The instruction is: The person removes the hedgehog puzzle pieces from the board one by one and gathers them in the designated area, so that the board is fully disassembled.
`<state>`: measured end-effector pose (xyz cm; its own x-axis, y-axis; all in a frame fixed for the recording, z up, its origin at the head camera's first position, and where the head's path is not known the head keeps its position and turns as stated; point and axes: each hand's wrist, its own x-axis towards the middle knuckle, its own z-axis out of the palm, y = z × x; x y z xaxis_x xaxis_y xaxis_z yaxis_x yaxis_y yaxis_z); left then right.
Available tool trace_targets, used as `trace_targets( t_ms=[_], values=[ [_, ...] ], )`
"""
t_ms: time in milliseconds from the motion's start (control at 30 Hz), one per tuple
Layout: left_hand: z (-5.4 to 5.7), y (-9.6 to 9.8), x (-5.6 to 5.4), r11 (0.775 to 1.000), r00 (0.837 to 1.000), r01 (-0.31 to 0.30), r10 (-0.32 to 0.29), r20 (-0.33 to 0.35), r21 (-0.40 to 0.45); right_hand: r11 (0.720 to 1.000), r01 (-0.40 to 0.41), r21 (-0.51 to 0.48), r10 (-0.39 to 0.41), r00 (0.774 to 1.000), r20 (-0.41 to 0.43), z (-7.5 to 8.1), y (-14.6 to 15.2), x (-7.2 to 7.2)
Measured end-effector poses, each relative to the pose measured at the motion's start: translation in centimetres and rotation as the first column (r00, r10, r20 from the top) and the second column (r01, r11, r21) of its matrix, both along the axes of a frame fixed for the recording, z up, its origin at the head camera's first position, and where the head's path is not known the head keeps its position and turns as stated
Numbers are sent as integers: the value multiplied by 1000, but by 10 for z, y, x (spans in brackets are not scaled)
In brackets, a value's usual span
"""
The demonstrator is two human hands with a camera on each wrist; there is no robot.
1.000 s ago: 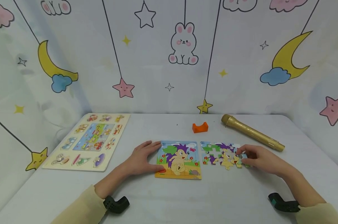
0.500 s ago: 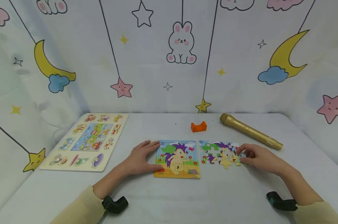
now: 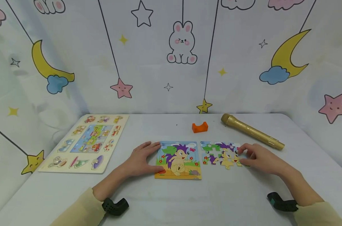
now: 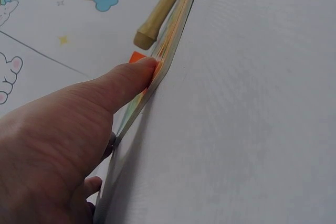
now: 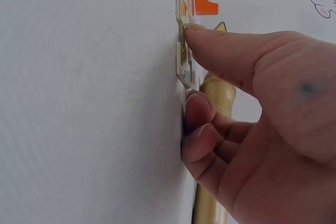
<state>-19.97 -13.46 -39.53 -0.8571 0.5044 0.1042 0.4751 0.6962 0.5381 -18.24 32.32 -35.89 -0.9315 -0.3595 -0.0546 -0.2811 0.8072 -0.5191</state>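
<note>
A square hedgehog picture board (image 3: 178,160) lies flat at the centre of the table. My left hand (image 3: 142,160) rests at its left side, thumb on the lower left corner and fingers spread along the upper left edge. Several hedgehog jigsaw pieces (image 3: 227,156), partly joined, lie right beside the board. At their right end, my right hand (image 3: 262,158) pinches a puzzle piece low at the table, the forefinger at its far side and the thumb nearer. In the right wrist view the thumb (image 5: 226,48) lies over the pieces' edge and the other fingers curl below; the forefinger is hidden.
A gold microphone (image 3: 251,131) lies slantwise behind my right hand. Behind the board stands a small orange block (image 3: 200,127) with a curved notch. At the left lies a large wooden peg puzzle (image 3: 53,153). A printed cloth wall (image 3: 148,62) closes off the back.
The head view has shifted slightly. My right hand has slid a little to the left over the end of the pieces. My left hand and the board keep their places.
</note>
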Motion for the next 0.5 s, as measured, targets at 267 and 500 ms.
trace_targets(
  t_ms=[267, 500],
  values=[
    [0, -1, 0, 1000, 1000, -16, 16, 11, 0, 1000, -10, -22, 11, 1000, 24, 3, -2, 0],
    [0, -1, 0, 1000, 1000, -14, 14, 5, 0, 1000, 13, -5, -13, 1000, 20, 2, -2, 2]
  ],
)
